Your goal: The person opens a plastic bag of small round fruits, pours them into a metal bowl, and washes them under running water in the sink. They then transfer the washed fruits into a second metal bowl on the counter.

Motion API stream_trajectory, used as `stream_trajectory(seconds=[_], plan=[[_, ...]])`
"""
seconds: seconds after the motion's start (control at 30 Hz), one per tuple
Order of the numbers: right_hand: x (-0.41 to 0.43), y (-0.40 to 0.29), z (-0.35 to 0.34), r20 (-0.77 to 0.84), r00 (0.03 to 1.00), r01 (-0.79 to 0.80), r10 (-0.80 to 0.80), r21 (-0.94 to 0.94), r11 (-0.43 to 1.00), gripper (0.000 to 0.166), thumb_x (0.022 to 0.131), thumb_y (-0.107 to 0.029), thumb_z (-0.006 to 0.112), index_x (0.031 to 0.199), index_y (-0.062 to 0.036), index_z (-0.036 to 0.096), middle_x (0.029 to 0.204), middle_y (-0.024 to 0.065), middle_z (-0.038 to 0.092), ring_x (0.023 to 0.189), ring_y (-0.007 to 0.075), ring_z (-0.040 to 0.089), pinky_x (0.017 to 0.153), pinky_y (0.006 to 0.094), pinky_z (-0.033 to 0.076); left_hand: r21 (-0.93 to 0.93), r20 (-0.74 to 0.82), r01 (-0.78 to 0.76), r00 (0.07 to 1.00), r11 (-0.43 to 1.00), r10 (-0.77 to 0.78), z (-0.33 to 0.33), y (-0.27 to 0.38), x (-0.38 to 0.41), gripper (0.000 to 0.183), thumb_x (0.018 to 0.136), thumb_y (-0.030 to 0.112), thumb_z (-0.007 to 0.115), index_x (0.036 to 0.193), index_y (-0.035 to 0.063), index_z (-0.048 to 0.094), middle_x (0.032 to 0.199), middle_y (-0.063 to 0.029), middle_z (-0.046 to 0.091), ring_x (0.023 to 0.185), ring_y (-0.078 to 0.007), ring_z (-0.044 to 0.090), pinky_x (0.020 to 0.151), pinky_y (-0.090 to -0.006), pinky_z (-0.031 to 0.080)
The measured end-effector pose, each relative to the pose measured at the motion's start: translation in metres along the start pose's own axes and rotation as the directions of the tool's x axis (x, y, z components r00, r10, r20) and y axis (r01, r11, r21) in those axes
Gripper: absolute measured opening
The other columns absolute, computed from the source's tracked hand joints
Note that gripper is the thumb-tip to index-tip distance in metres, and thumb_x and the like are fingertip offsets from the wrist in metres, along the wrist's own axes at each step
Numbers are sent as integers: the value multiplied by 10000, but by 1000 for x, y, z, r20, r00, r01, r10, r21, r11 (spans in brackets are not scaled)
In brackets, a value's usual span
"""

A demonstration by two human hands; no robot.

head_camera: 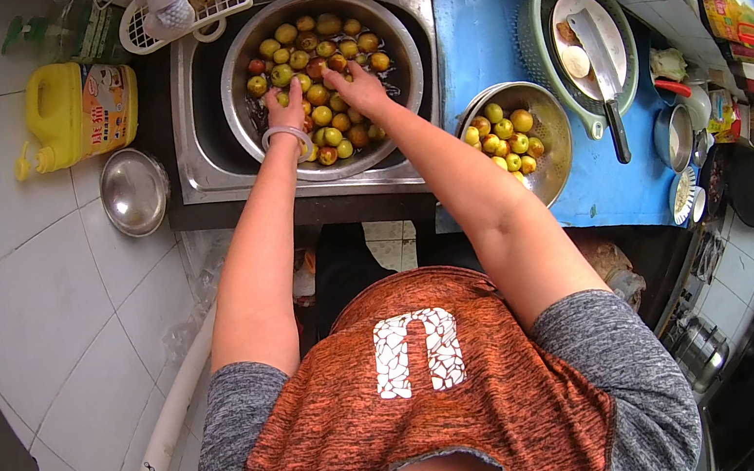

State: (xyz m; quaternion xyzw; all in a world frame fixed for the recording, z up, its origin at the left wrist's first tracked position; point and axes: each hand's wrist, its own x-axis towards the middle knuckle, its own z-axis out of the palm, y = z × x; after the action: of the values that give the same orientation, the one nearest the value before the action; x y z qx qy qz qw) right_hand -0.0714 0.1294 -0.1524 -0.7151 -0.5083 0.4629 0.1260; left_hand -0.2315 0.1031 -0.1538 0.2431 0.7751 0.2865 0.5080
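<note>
A wide stainless steel basin (416, 74) sits in the sink, with many green and red-brown jujubes (318, 95) in it and what looks like water around them. My left hand (287, 110), a pale bangle (286, 131) at its wrist, reaches down among the fruit on the left side. To its right, my right hand (361, 86) touches the fruit, thumb turned inward. Both hands' fingertips are partly hidden by the jujubes, so a hold on any one fruit cannot be made out. More jujubes (503, 134) lie in a perforated metal colander (557, 155) right of the sink.
A green plastic basket (539, 47) on the blue counter cover (469, 21) holds a plate (581, 3) and a cleaver (596, 56), its handle over the rim. Left of the sink (185, 147) are a yellow jug (80, 112) and a metal bowl (135, 192). White racks (224, 19) border the back.
</note>
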Motion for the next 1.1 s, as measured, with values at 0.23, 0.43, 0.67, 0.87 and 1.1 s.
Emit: stream_trajectory(seconds=[0.23, 0.43, 0.67, 0.87, 1.1], plan=[[-20, -21, 24, -201, 979, 0, 39, 190, 982, 699, 881, -588, 592, 1243, 9, 627, 1156, 307, 659, 1152, 457, 593, 990, 464, 457, -267, 10, -45, 999, 963, 49, 6, 22, -13, 513, 896, 460, 727, 1209, 69, 613, 1189, -106, 628, 1061, -205, 563, 927, -332, 446], [-36, -42, 26, -327, 942, 50, 71, 346, 937, 512, 881, -502, 639, 1233, -132, 672, 1209, 267, 596, 1157, 434, 560, 996, 464, 443, -456, 11, -53, 998, 888, 65, 16, 24, -25, 344, 920, 335, 726, 1106, 58, 641, 1095, -25, 629, 1006, -144, 540, 907, -288, 422], [-40, -64, 27, -399, 915, 87, 68, 359, 929, 380, 862, -441, 687, 1133, -175, 705, 1211, 197, 571, 1148, 402, 527, 986, 478, 442, -661, -83, -191, 980, 726, 182, 27, 30, -28, 340, 932, 316, 709, 1103, 36, 619, 1042, -81, 648, 967, -174, 590, 865, -315, 500], [-57, -74, 8, -474, 880, 186, 11, 366, 912, 361, 864, -384, 704, 1123, -133, 710, 1133, 236, 611, 1079, 423, 579, 959, 466, 460, -571, -130, -250, 968, 782, 215, 24, 47, -48, 331, 956, 308, 670, 1122, 28, 613, 1079, -82, 639, 999, -185, 590, 891, -324, 497], [-105, -87, -56, -552, 820, 412, -150, 390, 823, 360, 861, -360, 714, 1134, -126, 687, 1132, 195, 565, 1098, 383, 526, 974, 452, 433, -667, -98, -341, 922, 662, 375, 31, 95, -135, 342, 988, 317, 624, 1156, 27, 555, 1134, -97, 596, 1016, -197, 582, 898, -328, 504]])
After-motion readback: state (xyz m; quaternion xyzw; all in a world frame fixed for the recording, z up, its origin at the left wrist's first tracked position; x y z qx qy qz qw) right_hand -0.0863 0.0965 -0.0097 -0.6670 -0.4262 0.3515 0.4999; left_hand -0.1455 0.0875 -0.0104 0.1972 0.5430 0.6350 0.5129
